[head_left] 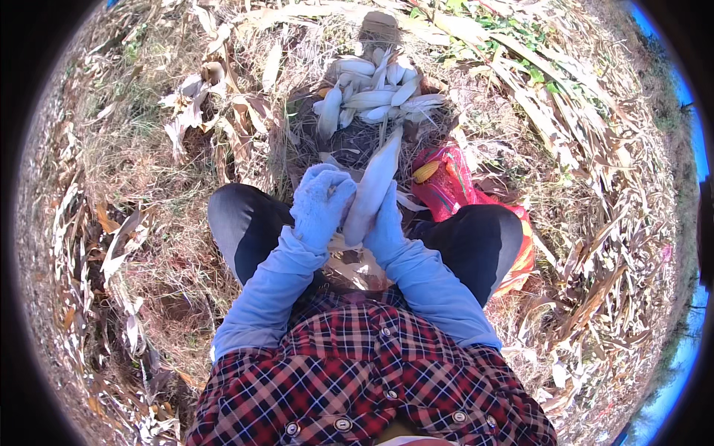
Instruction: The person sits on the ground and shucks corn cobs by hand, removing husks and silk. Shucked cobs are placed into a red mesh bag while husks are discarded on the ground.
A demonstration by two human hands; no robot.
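An ear of corn, wrapped in its pale husk, stands tilted in front of me with its tip pointing away. My right hand, in a light blue glove, is closed around the right side of this ear. Just left of the ear, my left hand wears a matching glove with its fingers curled in. Whatever it may hold is hidden. Beyond both hands lies a heap of husked-over corn ears, and a little yellow shows at its left edge.
A red mesh sack with a bare yellow corn cob at its mouth lies by my right knee. Dry stalks and leaves cover the ground around me. Green weeds grow at the far right.
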